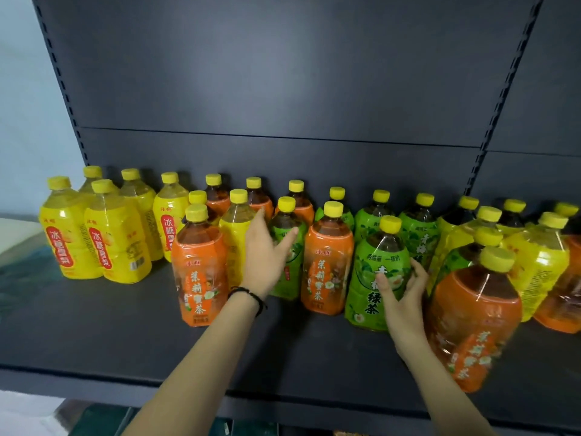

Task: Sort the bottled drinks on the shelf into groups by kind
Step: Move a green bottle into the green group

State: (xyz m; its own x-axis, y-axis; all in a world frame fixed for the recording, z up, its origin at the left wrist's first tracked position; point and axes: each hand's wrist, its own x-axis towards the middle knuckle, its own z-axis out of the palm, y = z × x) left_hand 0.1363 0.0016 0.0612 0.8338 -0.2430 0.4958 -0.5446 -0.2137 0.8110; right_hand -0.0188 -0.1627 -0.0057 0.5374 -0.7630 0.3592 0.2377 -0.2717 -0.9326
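Observation:
Many yellow-capped bottles stand on a dark shelf (94,335). Several yellow pear-drink bottles (67,234) are grouped at the left. Orange jasmine-tea bottles (201,272) and green-tea bottles (375,278) are mixed in the middle and right. My left hand (267,250) reaches with straight fingers between a yellow bottle (234,234) and a green bottle (287,247), fingertips on the green one. My right hand (404,294) curls around the right side of the front green-tea bottle. A large orange bottle (474,313) stands right of that hand.
The shelf's dark back panel (283,89) rises behind the bottles, with slotted uprights (63,89) at both sides. Bare shelf surface lies in front of the bottles at the left. A pale wall (19,121) is at the far left. Goods show dimly below the shelf edge.

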